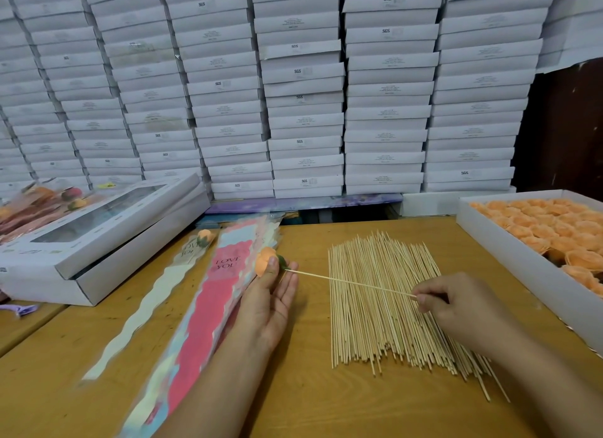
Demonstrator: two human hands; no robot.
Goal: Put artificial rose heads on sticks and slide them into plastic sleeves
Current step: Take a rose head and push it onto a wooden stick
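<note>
Even, soft overhead light, faint shadows under the stick pile (391, 304); left of it the sleeves (208, 300) blur, and edges bow outward.

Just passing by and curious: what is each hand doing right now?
Left hand: fingertips hold the rose head.
Right hand: pinches the stick.
</note>
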